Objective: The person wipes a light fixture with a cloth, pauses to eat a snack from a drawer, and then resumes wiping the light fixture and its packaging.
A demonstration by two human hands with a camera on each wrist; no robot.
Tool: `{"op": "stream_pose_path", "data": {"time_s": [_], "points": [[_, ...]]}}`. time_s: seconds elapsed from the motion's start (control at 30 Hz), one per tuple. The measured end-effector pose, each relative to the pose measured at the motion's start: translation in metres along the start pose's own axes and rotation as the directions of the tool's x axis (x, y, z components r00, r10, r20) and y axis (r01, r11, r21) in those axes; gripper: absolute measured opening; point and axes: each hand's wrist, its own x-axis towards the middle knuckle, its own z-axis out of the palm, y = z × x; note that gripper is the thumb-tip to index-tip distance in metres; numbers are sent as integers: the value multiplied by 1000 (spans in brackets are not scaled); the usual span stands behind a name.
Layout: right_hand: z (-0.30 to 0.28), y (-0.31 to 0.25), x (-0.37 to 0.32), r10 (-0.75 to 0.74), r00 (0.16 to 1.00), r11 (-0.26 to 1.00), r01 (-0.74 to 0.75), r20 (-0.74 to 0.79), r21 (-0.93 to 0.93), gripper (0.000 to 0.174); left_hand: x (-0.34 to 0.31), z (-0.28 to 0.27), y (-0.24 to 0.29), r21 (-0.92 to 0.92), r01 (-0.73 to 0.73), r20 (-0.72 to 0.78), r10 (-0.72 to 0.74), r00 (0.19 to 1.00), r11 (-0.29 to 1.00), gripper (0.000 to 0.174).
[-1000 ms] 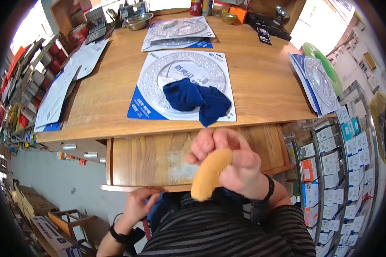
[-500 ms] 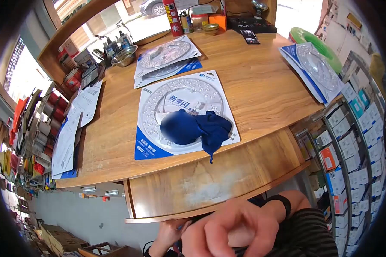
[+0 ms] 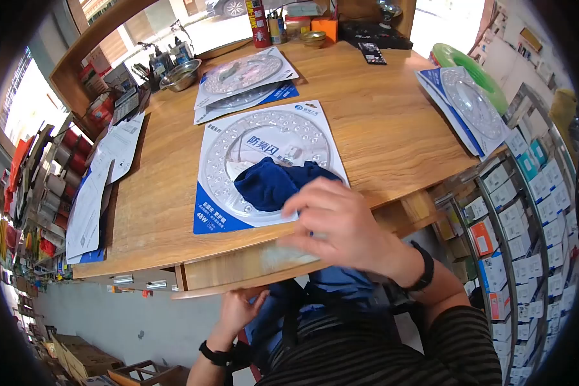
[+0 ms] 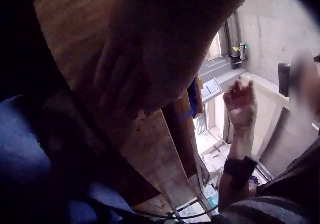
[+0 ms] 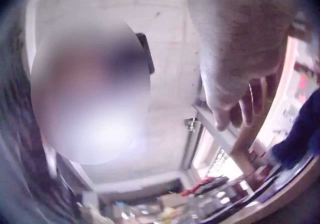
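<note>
A crumpled dark blue cloth [image 3: 264,184] lies on a blue-and-white round light package [image 3: 215,138] at the desk's front edge. My right hand [image 3: 347,228] hovers at the cloth's right end, fingers bent loosely and spread, nothing seen between them; it covers part of the cloth. Whether it touches the cloth is unclear. In the right wrist view, that hand [image 5: 245,49] has its fingers hanging beside the blue cloth [image 5: 300,136]. My left hand [image 3: 240,312] is low at the front of the open drawer [image 3: 225,273]; the left wrist view shows this hand [image 4: 145,59] dark against the wood, fingers loose.
Two stacked packages [image 3: 244,74], a metal bowl [image 3: 181,76] and a phone [image 3: 372,53] lie farther back. More packages [image 3: 463,109] lean over the right edge, beside a green coil [image 3: 473,71]. Papers [image 3: 90,209] lie left; shelves of boxes [image 3: 527,276] stand right.
My right hand held a yellow curved object a second ago, then dropped low near my lap. Now it is up beside the cloth, and the yellow object is out of sight.
</note>
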Motion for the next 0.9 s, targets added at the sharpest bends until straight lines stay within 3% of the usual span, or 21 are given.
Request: {"op": "stream_pose_path", "data": {"time_s": [0.03, 0.07, 0.13, 0.17, 0.23, 0.27, 0.33, 0.37, 0.4, 0.43, 0.5, 0.53, 0.57, 0.6, 0.63, 0.7, 0.73, 0.8, 0.83, 0.9], "points": [[4, 12, -1, -27, 1000, 968, 26, -2, -250, 18, 5, -2, -1, -5, -11, -4, 11, 1000, 1000, 14], [11, 20, 0, -32, 999, 964, 29, -5, -263, 18, 12, -5, -1, 30, -20, 6, 20, 1000, 999, 12], [20, 33, 2, 5, 994, 843, -62, -107, -535, 16, 25, -9, -7, 59, -73, 1, 73, 997, 996, 13], [21, 42, 1, 0, 994, 836, -61, -113, -545, 16, 32, -9, -12, 59, -87, -3, 87, 996, 994, 13], [16, 51, 2, 49, 998, 762, -14, 36, -647, 21, 44, -7, -21, 0, 20, 32, -20, 999, 1000, 16], [9, 51, 1, 49, 999, 806, -27, 20, -592, 26, 48, -7, -28, -17, 121, 113, -119, 986, 992, 23], [-31, 35, -4, 107, 994, 969, -108, -15, -223, 28, 47, -8, -28, 76, 37, 108, -45, 993, 996, 26], [-61, 17, -15, 292, 955, 954, -294, 45, 60, 28, 47, -11, -28, 166, -36, 109, 18, 994, 985, 28], [-94, 1, -29, 330, 940, 930, -340, 88, 138, 28, 45, -17, -16, 186, -93, 136, 69, 988, 978, 34], [-127, -13, -52, 417, 898, 802, -435, 138, 410, 29, 44, -23, -8, 179, -95, 133, 71, 989, 979, 34], [-168, -30, -103, 441, 886, 799, -462, 147, 386, 43, 41, -29, 3, 65, -83, 353, 55, 934, 994, 34], [-171, -44, -105, 675, 720, 684, -692, 160, 229, 50, 41, -28, 5, 66, -117, 419, 79, 905, 991, 36], [-174, -55, -108, 855, 504, 499, -864, 123, 68, 57, 45, -26, 13, 53, -119, 416, 86, 905, 991, 36], [-170, -51, -133, 845, 535, 513, -821, -23, -250, 77, 51, -29, 31, -5, -181, 447, 164, 879, 983, 36], [-174, -48, -150, 843, 536, 495, -804, -39, -330, 86, 59, -29, 47, -63, -242, 475, 242, 846, 968, 36], [-166, -71, -157, 849, 528, 528, -849, 27, -1, 88, 75, -16, 75, -150, -277, 488, 315, 814, 949, 38], [-164, -79, -153, 831, 544, 555, -826, 116, -96, 82, 81, -7, 92, -275, -314, 473, 413, 778, 908, 43], [-145, -78, -155, 619, 748, 782, -615, 239, -103, 72, 91, 14, 129, -467, -380, 393, 573, 720, 798, 55], [-138, -84, -144, 634, 687, 740, -672, 354, -23, 67, 95, 26, 148, -532, -416, 335, 634, 697, 738, 62], [-125, -80, -137, 497, 760, 808, -582, 419, 97, 64, 96, 56, 178, -634, -486, 186, 729, 659, 601, 61]]}}
